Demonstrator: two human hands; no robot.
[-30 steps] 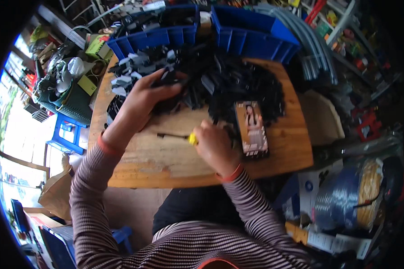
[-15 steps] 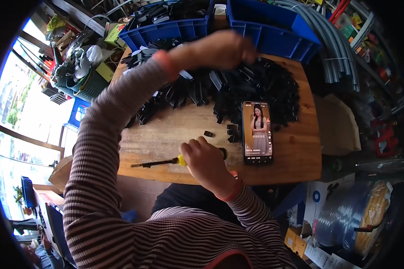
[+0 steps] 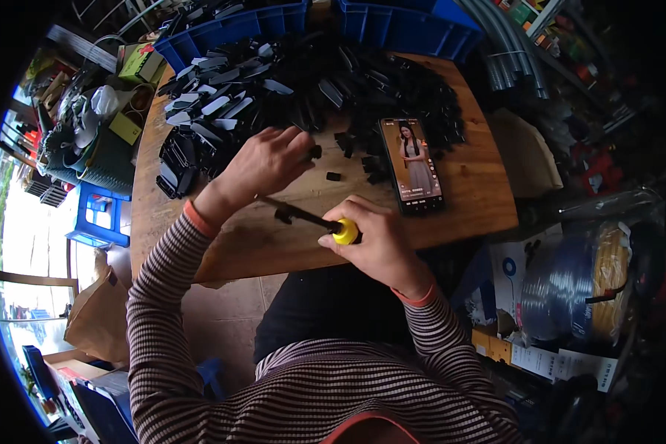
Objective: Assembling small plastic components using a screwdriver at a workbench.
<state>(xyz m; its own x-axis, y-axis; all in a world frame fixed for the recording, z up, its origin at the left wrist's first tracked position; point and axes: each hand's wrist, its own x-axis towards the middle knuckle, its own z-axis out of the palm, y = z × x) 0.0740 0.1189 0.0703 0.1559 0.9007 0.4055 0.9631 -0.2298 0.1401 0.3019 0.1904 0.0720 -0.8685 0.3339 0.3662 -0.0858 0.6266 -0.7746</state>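
Note:
My right hand [image 3: 381, 244] is closed round the yellow-and-black handle of a screwdriver [image 3: 311, 217], its long dark shaft reaching left over the table's near part. A little black piece [image 3: 283, 215] sits on or against the shaft near its tip. Above the shaft, my left hand [image 3: 263, 169] has its fingers bent together, with a small black plastic piece [image 3: 316, 152] at the fingertips. One more small black block [image 3: 334, 177] lies on the wood between my hands. Beyond them spreads a big heap of black plastic parts [image 3: 229, 96], some long and flat.
A phone [image 3: 414, 166] playing a video lies on the wooden table [image 3: 481, 214], right of the heap. Two blue crates [image 3: 229, 35] stand along the far edge. Grey hoses [image 3: 507, 55] hang at the far right, and a blue stool [image 3: 96, 214] stands left of the table.
My left hand has come back from over the heap, toward me and left, with a small piece at its fingertips. The screwdriver's tip has swung up nearer that hand; the view has shifted.

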